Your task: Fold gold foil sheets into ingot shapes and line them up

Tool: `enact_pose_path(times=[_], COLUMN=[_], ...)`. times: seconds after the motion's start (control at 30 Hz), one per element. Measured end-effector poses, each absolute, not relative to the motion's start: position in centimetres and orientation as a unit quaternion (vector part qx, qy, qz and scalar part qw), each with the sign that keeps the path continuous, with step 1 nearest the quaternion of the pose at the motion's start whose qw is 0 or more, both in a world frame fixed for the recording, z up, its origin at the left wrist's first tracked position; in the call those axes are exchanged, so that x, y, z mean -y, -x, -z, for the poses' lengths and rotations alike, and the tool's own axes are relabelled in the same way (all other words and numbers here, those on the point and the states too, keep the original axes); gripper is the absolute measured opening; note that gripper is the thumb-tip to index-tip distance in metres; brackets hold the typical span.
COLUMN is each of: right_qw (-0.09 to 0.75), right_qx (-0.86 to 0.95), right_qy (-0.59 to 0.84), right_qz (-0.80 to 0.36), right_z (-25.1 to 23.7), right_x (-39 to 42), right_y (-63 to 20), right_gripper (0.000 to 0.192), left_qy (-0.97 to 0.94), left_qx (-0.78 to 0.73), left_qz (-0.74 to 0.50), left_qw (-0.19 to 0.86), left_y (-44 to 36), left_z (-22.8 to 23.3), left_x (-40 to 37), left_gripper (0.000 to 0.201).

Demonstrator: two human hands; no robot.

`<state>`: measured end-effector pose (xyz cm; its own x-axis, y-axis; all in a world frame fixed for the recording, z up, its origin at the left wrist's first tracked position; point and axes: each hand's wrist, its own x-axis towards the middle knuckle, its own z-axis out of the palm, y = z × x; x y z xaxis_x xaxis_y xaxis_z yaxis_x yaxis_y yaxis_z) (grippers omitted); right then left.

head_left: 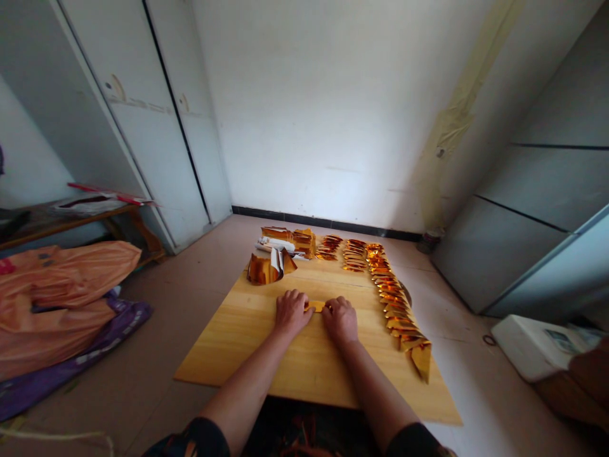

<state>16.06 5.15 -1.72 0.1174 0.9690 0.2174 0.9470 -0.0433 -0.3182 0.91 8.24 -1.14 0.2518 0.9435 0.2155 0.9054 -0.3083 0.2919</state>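
Pale tiled floor is carrying a low yellow wooden board [247,355], and near its middle a small folded piece of gold foil paper [316,306] is lying with its long axis from 9 to 3 o'clock. Both hands are pressing on it: the left hand [291,312] is covering its 9 o'clock end, the right hand [340,319] its 3 o'clock end, fingers curled down together, both equally near. A long row of folded gold foil pieces [397,304] is running along the board's 3 o'clock edge.

Soft, even daylight fills the room, brightest on the plain white back wall [333,114] beyond the grip. The pale yellow wooden tabletop [266,355] carries a mild sheen, and the shiny gold foil folded pieces [394,298] glint. Shadows are faint. Wide-angle distortion bends the edges; corners darken and soften.
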Motion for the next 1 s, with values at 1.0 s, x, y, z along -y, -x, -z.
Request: enact_pose_path(times=[1.0], right_qw=[0.202], right_qx=[0.622], right_qy=[0.756], right_qz=[0.003], right_z=[1.7], right_x=[-4.9], right_y=[-16.8], right_gripper=[0.017], left_qy=[-0.763], left_qx=[-0.612], left_qz=[-0.195], left_qw=[0.072], left_y=[-3.3], left_z=[1.1], left_x=[-7.3], left_gripper=[0.019])
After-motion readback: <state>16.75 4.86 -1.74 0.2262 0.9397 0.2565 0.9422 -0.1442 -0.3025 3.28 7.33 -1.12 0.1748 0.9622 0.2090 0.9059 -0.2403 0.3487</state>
